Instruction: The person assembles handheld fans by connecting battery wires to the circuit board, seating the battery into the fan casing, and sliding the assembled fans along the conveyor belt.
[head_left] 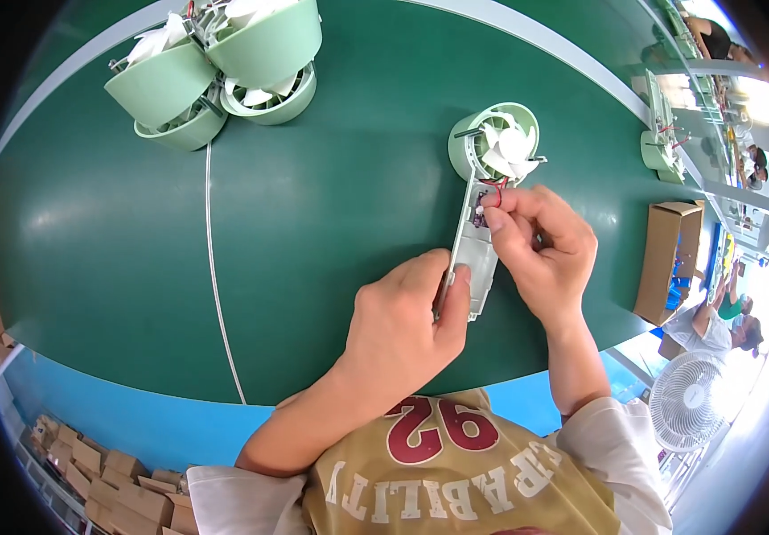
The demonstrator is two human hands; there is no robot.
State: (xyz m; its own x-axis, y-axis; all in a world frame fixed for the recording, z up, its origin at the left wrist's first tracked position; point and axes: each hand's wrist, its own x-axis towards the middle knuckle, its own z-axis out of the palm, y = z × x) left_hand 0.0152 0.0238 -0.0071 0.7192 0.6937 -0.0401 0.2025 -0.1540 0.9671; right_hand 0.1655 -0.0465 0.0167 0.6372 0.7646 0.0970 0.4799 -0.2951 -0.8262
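A pale green fan housing point(461, 153) with white blades point(509, 147) lies on the green table, its open handle shell point(475, 263) pointing toward me. My left hand point(402, 321) is closed around the lower part of this handle, thumb on its inner face. Inside the upper handle sits a small purple circuit board point(478, 219). Thin red wires point(500, 190) run to it from the fan head. With thumb and index finger, my right hand point(545, 245) pinches the wires at the board; the fingertips partly hide their ends.
Several more green fan housings point(264, 45) are stacked at the far left. A cardboard box point(670, 259) with blue items stands at the right edge, and another fan part point(661, 152) lies beyond it. A pale strip point(212, 241) crosses the table point(108, 267). Other people are in the right background.
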